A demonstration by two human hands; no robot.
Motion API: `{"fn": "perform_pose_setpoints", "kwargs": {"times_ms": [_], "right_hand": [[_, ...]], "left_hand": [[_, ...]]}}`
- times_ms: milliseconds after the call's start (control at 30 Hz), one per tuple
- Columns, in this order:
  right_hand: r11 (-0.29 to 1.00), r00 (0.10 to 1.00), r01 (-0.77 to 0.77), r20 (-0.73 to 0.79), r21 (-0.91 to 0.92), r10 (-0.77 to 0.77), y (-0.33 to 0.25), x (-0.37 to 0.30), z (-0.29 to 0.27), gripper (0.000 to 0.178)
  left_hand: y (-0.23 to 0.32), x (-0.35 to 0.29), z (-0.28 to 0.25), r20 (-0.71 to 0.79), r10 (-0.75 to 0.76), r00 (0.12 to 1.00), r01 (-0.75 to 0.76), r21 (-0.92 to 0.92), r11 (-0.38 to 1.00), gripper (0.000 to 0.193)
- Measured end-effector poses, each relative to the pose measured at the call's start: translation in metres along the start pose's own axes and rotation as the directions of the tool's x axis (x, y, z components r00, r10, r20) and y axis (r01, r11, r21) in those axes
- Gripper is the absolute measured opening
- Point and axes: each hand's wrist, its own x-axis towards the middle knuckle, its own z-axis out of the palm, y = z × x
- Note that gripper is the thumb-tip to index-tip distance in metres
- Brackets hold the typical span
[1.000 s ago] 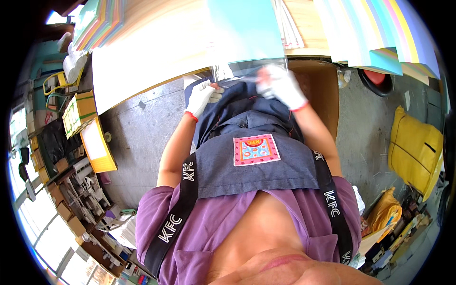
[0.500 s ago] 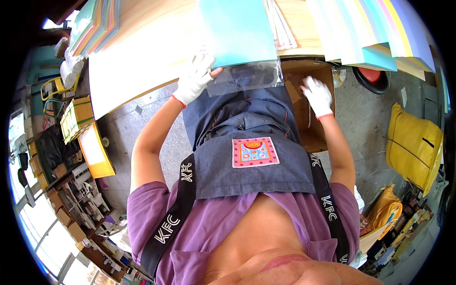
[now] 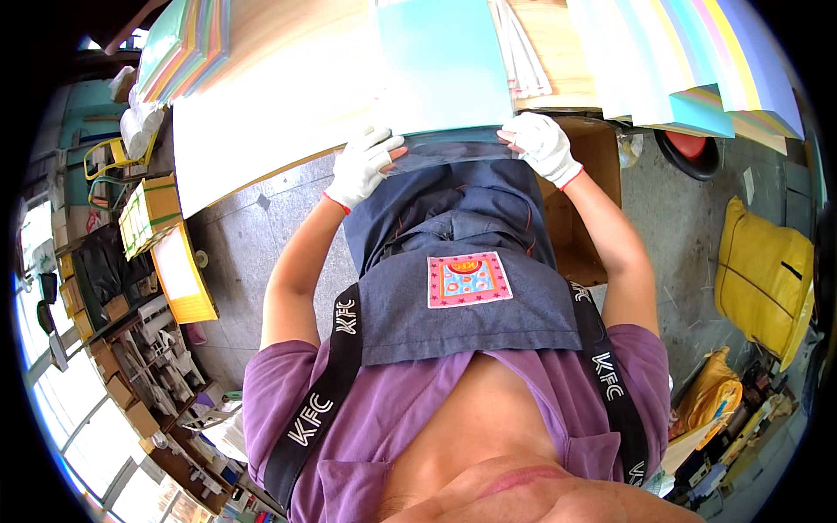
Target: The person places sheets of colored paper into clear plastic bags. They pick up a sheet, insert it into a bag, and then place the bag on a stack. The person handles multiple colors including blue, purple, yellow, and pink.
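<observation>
A stack of light-blue paper [image 3: 443,65] lies at the table's near edge inside a clear plastic bag. The bag's see-through flap [image 3: 453,148] hangs over the edge above my apron. My left hand [image 3: 363,166], in a white glove with bare fingertips, pinches the flap's left side, its thumb pointing inward. At the flap's right corner, my right hand [image 3: 544,148], gloved alike, has its fingers closed on the plastic. The tips of some fingers are hidden behind the flap.
White strips [image 3: 521,52] lie right of the blue stack. Tall piles of coloured paper [image 3: 671,61] stand at the right, another pile [image 3: 185,48] at the far left. Below the table sits a cardboard box [image 3: 593,174]; a yellow sack [image 3: 763,279] rests on the floor at right.
My right hand has moved left from over the cardboard box to the flap's right corner. The flap is now drawn up closer to the table edge; my left hand stays at its left side.
</observation>
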Motion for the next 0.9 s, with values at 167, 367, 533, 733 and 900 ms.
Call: {"fn": "perform_pose_setpoints", "kwargs": {"times_ms": [167,367,533,733,900], "right_hand": [[0.773,0.801,-0.575,-0.007,0.268,0.598,-0.035,-0.03,0.018,0.014],[0.291,0.36,-0.77,0.009,0.568,0.933,-0.052,-0.016,0.057,0.025],[-0.09,0.097,-0.618,0.19,0.781,0.977,-0.055,-0.006,0.061,0.022],[-0.372,-0.024,-0.488,0.414,0.79,0.91,-0.055,0.011,0.038,0.025],[0.171,0.245,-0.956,0.336,0.237,0.91,-0.014,-0.042,0.043,0.039]], "left_hand": [[0.028,-0.018,0.021,-0.115,-0.453,0.884,0.356,-0.46,0.813,0.032],[0.039,0.005,0.078,0.052,-0.921,0.387,0.34,-0.936,0.09,0.031],[0.033,0.019,0.104,0.148,-0.979,0.14,0.267,-0.958,-0.107,0.017],[0.029,0.01,0.101,0.275,-0.946,0.173,0.312,-0.926,-0.212,0.026],[0.035,0.017,0.065,0.471,-0.829,0.302,0.549,-0.797,-0.253,0.044]]}}
